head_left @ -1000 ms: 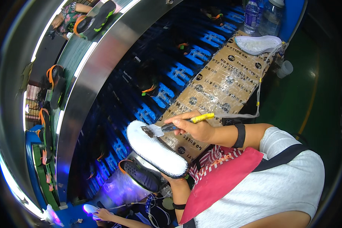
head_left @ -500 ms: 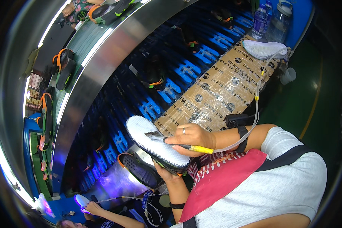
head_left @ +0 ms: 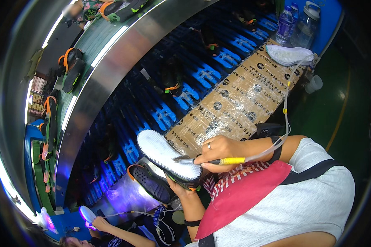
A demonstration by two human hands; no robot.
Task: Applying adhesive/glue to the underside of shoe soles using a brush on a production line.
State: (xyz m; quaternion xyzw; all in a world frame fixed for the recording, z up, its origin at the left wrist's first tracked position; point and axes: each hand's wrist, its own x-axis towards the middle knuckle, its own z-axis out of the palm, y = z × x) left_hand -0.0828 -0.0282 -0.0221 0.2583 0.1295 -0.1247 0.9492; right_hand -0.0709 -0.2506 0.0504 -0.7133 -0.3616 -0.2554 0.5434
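At the lower-left end of the cardboard-covered surface (head_left: 218, 109), shoe (head_left: 163, 151) held up off it, white underside facing up and tilted. Left hand (head_left: 177, 187) clamped on it from below; some fingers hidden. Right hand (head_left: 219, 150) closed round the dark handle of a brush (head_left: 193, 161), bristles apparently touching the underside toward the end nearest the body. Hands apart from each other.

Clear tube (head_left: 287, 119) runs from the handle's yellow end toward the surface's upper-right corner. White sole (head_left: 288, 54) lies there, bottles (head_left: 284, 25) just beyond. Dark clog (head_left: 151, 184) with orange strap sits just beside the held shoe, beyond the surface's lower-left end.

Step in hand, by my reading: brushing the underside. Next move would seem to call for a steady left grip and a light, flat stroke along the rim; coverage can't be judged from here.
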